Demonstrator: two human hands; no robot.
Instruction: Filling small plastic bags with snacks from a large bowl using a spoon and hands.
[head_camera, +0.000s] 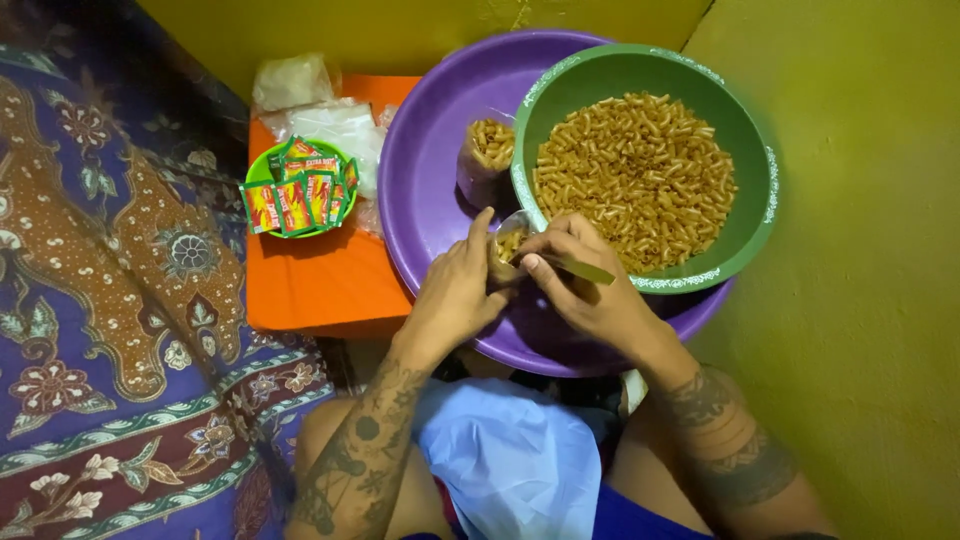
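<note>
My left hand (458, 288) grips a small clear plastic bag (507, 243) partly filled with orange-brown macaroni snacks, held over the purple basin (430, 180). My right hand (585, 285) pinches a thin green spoon-like scoop (585, 270) at the bag's mouth. Just beyond the hands sits a green bowl (745, 235) heaped with the same macaroni snacks (635, 180). A filled clear bag of snacks (487, 155) stands upright in the basin, left of the bowl.
An orange tray (320, 285) at the left carries a small green dish of red and green sachets (298, 195) and a pile of clear plastic bags (335, 125). A patterned cloth (110, 300) covers the floor at left; yellow walls close in behind and at right.
</note>
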